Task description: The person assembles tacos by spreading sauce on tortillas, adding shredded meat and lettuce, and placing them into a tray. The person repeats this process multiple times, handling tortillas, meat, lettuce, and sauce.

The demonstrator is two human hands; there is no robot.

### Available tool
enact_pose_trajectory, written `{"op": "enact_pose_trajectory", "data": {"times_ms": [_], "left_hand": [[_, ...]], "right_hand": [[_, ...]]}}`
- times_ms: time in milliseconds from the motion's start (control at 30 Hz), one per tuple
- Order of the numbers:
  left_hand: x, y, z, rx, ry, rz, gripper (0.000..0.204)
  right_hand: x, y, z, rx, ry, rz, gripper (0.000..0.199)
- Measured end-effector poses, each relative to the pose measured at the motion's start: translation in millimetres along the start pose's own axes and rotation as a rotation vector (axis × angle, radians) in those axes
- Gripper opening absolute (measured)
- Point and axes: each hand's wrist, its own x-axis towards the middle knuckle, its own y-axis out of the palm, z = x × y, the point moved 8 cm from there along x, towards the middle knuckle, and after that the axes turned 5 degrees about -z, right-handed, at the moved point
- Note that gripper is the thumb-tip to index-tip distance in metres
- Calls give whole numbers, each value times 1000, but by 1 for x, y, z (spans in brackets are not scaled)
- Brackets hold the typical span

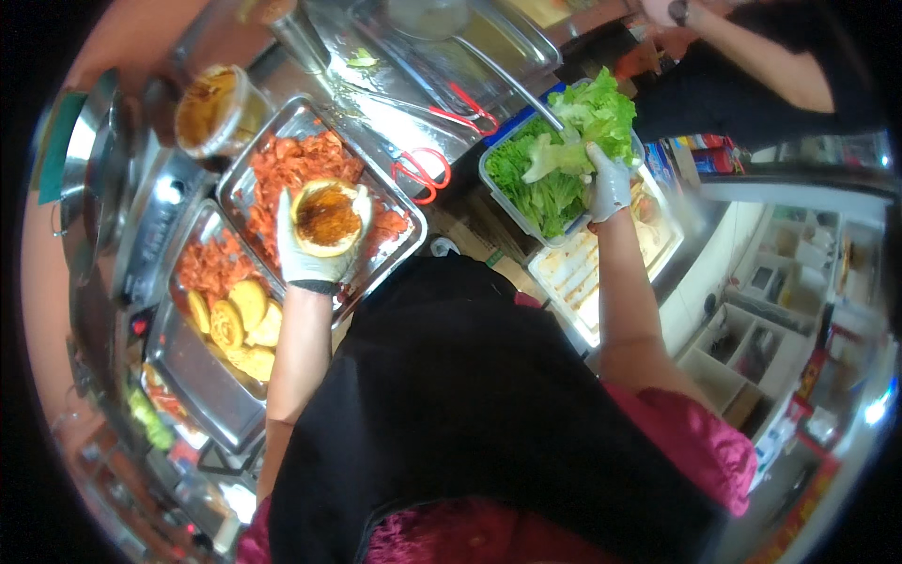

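In a white glove, my left hand (315, 261) holds up a round bun half (327, 218) with brown sauce spread over its face. It is above a metal tray (420, 222) of chopped reddish meat (301, 158). My right hand (609, 185), also gloved, grips a bunch of green lettuce leaves (601, 111) over a clear plastic tub (495, 191). More lettuce (559, 202) fills that tub. The fingertips of the right hand are partly covered by the leaves.
Left of me, a second metal tray (193, 367) holds more meat and several yellow round patties (246, 305). A tub of brown sauce (211, 111) and red-handled scissors (423, 176) are on the counter. Under the lettuce tub is a stained white tray (570, 282). Another person's arm (752, 52) shows at upper right.
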Motion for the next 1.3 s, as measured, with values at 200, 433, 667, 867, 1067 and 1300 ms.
{"op": "enact_pose_trajectory", "data": {"times_ms": [200,433,667,867,1067,1300], "left_hand": [[32,10,28,-26,-97,41,65],[29,35,32,-49,-49,186,65],[7,25,17,2,88,76,61],[7,29,23,-78,42,220,64],[10,17,19,-48,-12,285,65],[3,26,32,-19,-90,317,68]], "right_hand": [[-66,117,-5,264,281,352,18],[-127,216,-31,106,172,570,17],[-189,251,10,-538,-1075,765,31],[-227,275,3,-864,-1362,804,17],[-242,281,5,-815,-1476,929,11],[-244,278,-15,-1011,-1467,1075,19]]}}
